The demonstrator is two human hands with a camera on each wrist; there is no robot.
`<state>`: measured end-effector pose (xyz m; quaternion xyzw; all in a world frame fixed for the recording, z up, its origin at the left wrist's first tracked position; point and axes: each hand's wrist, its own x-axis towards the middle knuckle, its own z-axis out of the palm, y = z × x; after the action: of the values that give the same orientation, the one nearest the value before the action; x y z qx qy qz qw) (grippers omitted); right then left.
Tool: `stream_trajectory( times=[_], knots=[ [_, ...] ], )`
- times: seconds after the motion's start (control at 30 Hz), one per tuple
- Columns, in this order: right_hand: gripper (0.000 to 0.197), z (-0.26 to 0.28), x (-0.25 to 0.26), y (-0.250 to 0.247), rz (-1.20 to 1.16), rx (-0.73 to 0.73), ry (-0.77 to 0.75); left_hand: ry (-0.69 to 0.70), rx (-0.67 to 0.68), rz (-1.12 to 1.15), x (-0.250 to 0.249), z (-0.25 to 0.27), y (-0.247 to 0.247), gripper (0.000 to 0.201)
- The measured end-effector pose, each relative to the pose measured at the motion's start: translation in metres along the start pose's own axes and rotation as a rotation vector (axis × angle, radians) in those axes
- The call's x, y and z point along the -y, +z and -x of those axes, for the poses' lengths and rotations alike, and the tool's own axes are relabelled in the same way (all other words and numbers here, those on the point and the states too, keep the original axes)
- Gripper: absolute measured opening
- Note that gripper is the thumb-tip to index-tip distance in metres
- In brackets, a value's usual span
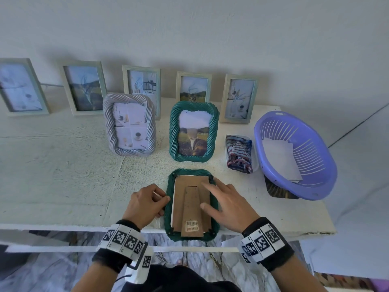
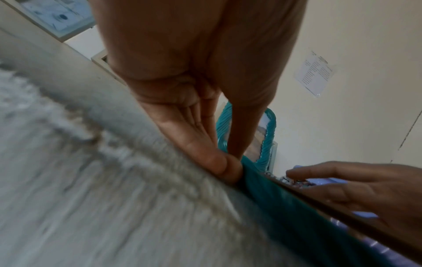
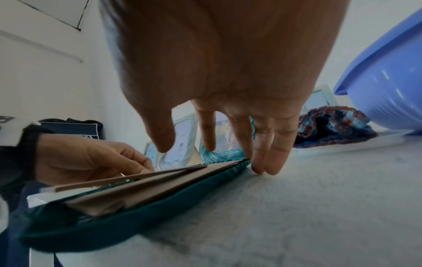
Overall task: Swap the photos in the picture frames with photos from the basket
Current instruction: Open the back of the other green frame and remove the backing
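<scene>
A green rope-rimmed frame [image 1: 168, 222] lies face down at the table's front edge, its brown backing board [image 1: 192, 204] and stand facing up. My left hand [image 1: 165, 205] pinches the frame's left rim with curled fingers [image 2: 219, 162]. My right hand [image 1: 207, 196] is spread over the right side: the thumb rests on the backing, the index points at its top right corner, and the outer fingertips [image 3: 262, 164] touch the table beside the rim [image 3: 137, 216]. In the right wrist view the backing's left edge sits lifted off the frame. White photos [image 1: 280, 161] lie in the purple basket [image 1: 315, 127].
A second green frame [image 1: 173, 131] and a silver one [image 1: 109, 123] stand upright behind. Several pale frames [image 1: 83, 88] line the wall. A striped cloth [image 1: 239, 153] lies on a white tray left of the basket. A dark photo [image 1: 280, 192] pokes out from under the basket.
</scene>
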<state>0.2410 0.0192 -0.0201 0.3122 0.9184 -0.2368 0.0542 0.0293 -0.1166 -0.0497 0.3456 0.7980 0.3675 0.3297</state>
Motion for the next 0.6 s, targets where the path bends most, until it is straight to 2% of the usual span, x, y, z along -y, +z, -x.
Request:
stream_trajectory(
  times=[0.07,0.27,0.43,0.6],
  knots=[
    [0.061,0.000,0.002,0.006,0.007,0.037,0.013,0.001,0.031,-0.036,-0.006,-0.005,-0.004,0.015],
    [0.061,-0.005,0.002,0.017,0.070,0.063,0.031,0.061,-0.022,-0.214,-0.026,-0.046,-0.004,0.025],
    [0.060,-0.007,0.000,0.020,0.038,0.045,0.023,0.010,0.014,-0.362,-0.034,-0.070,0.001,0.028],
    [0.060,-0.007,-0.001,0.023,-0.022,0.040,0.032,-0.019,0.019,-0.378,-0.035,-0.074,0.002,0.028]
  ],
)
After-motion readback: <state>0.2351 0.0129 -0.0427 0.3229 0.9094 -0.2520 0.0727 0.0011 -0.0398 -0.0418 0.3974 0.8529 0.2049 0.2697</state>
